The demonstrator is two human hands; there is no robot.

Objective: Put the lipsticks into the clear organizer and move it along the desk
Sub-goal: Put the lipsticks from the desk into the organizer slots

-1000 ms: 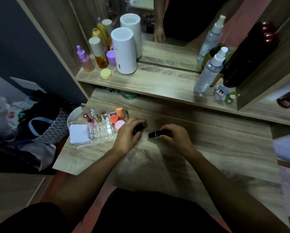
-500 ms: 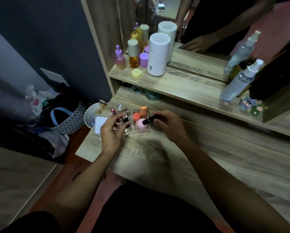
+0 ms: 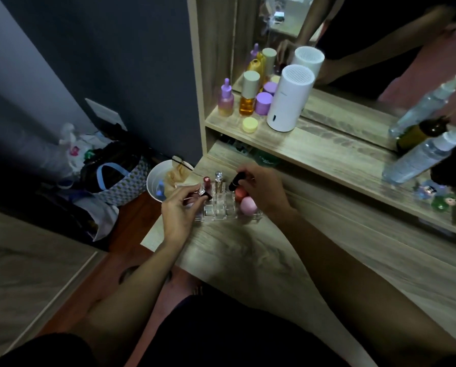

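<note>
The clear organizer [image 3: 222, 211] stands at the left end of the wooden desk [image 3: 248, 250]. A dark red lipstick [image 3: 207, 182] and a clear-capped one [image 3: 218, 178] stand upright in its back slots. Orange and pink sponges [image 3: 246, 201] fill its right side. My left hand [image 3: 180, 207] pinches a small dark lipstick [image 3: 207, 195] at the organizer's left slots. My right hand [image 3: 261, 190] holds a black lipstick [image 3: 235, 181] tilted over the organizer's back right part.
A white bin [image 3: 159, 185] sits just past the desk's left edge, with bags [image 3: 110, 176] on the floor beyond. The shelf above carries a white cylinder [image 3: 290, 98], purple and amber bottles [image 3: 248, 96], and spray bottles [image 3: 427, 152] at the right. A mirror backs the shelf.
Both hands carried their lipsticks left from the desk's middle to the organizer. The head view swung left and closer. The left hand's lipstick now sits at the slots.
</note>
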